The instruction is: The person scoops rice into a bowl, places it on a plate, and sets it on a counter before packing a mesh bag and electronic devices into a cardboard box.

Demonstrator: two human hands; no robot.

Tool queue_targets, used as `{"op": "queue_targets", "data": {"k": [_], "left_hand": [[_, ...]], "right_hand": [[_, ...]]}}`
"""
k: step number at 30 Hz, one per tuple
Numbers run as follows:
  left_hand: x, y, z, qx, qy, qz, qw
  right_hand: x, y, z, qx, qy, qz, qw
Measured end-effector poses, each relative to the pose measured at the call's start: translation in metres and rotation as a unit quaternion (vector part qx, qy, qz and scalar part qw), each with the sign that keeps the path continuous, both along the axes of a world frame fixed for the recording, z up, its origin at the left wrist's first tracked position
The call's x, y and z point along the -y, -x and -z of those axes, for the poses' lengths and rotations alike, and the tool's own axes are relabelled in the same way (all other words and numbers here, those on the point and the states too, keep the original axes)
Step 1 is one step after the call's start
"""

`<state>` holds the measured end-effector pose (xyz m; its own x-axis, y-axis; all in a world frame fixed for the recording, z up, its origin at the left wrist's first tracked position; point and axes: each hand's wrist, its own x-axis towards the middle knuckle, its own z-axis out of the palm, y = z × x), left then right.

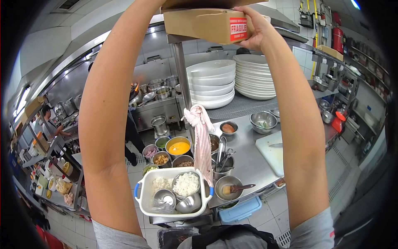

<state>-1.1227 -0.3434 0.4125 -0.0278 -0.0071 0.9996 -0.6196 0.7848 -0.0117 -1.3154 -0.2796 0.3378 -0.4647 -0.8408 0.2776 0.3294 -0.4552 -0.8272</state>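
Observation:
Both my arms reach up overhead toward a cardboard box (pixel 195 24) with a red and white FRAGILE label, at the shelf above the counter. My right hand (pixel 253 28) grips the box's right end, fingers bent around its edge. A brown cardboard flap or second piece (pixel 207 4) shows above the box, cut off by the frame. My left forearm runs out past the top edge, so the left hand is hidden. Below the box stand stacked white bowls (pixel 211 85) and a stack of white plates (pixel 253 76).
A white tub (pixel 144 195) of rice and metal bowls sits in front of me. Around it are a pot of yellow liquid (pixel 179 146), a hanging cloth (pixel 202 141), a brush in a bowl (pixel 237 188) and a cutting board (pixel 271 155). Other people stand at left.

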Motion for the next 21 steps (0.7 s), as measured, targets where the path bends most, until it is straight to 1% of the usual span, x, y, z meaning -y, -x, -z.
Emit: {"op": "queue_targets", "data": {"k": [1,4,5,6,8,9,11,14,16,18,21], "left_hand": [[0.002,0.002,-0.002,0.001,-0.006,0.003,1.0],[0.01,0.006,-0.012,-0.003,-0.021,0.008,1.0],[0.014,0.007,-0.014,-0.003,-0.027,0.01,1.0],[0.018,0.009,-0.016,-0.004,-0.033,0.011,0.999],[0.025,0.014,-0.016,0.005,-0.041,0.006,0.999],[0.034,0.018,-0.015,0.002,-0.045,0.011,0.999],[0.052,0.026,-0.014,-0.01,-0.036,0.007,0.999],[0.056,0.033,-0.009,-0.011,-0.041,0.001,0.999],[0.062,0.036,-0.003,-0.011,-0.047,-0.002,0.999],[0.07,0.044,0.004,-0.011,-0.052,-0.001,0.999],[0.084,0.056,0.022,-0.004,-0.062,-0.004,0.998]], "right_hand": [[0.002,-0.004,0.002,-0.013,0.009,0.027,1.0],[-0.004,-0.013,0.003,-0.052,0.026,0.033,0.998],[-0.008,-0.015,0.003,-0.053,0.033,0.063,0.996],[-0.011,-0.013,0.005,-0.055,0.032,0.061,0.996],[-0.021,-0.008,0.01,-0.07,0.052,0.005,0.996],[-0.036,-0.02,0.017,-0.081,0.049,0.043,0.995],[-0.048,-0.017,0.027,-0.076,0.06,0.017,0.995],[-0.075,-0.008,0.048,-0.084,0.104,-0.057,0.989],[-0.091,0.009,0.069,-0.058,0.071,-0.035,0.995],[-0.114,0.008,0.093,-0.032,0.112,-0.01,0.993],[-0.147,0.019,0.133,0.008,0.11,-0.003,0.994]]}}
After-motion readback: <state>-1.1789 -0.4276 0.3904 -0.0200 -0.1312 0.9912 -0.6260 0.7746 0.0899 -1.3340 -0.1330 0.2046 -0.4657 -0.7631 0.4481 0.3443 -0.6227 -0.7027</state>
